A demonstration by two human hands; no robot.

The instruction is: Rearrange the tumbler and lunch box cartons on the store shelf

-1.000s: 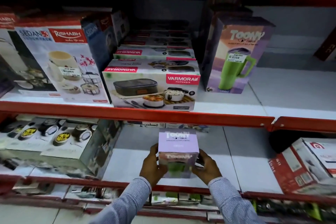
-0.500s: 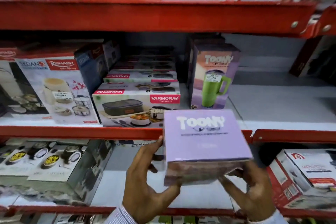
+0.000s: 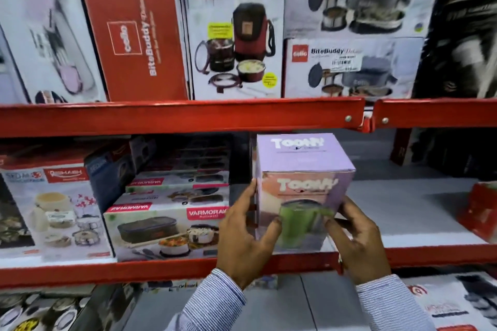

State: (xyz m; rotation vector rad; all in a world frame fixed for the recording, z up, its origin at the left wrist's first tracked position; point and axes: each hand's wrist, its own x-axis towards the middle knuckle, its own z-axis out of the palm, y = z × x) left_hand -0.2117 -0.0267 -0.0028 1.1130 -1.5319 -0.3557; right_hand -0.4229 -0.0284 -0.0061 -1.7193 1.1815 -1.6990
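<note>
Tumbler carton (image 3: 302,191), lilac with "TOONY" printed on its top and front and a green mug pictured below, stands upright at the front edge of the middle shelf (image 3: 403,212), gripped between both hands. Left hand (image 3: 243,242) presses the carton's left side, thumb across the lower front and fingers reaching up along the left edge. Right hand (image 3: 355,244) clasps the lower right corner, its fingers curled against the front face near the mug's handle. Both sleeves are pale with fine stripes. Just to the left of the carton, a Varmora lunch box carton (image 3: 166,231) lies flat at the shelf front, with more of the same kind stacked behind it, and a taller Rishabh carton (image 3: 53,212) stands further left. To the right of the tumbler carton the grey shelf surface is bare up to a red box (image 3: 481,209) at the frame edge. Above the red shelf rail (image 3: 174,118), the upper shelf carries a red Cello BiteBuddy carton (image 3: 134,29), an MF Fresheo carton (image 3: 234,32) and two stacked BiteBuddy cartons (image 3: 355,27).
</note>
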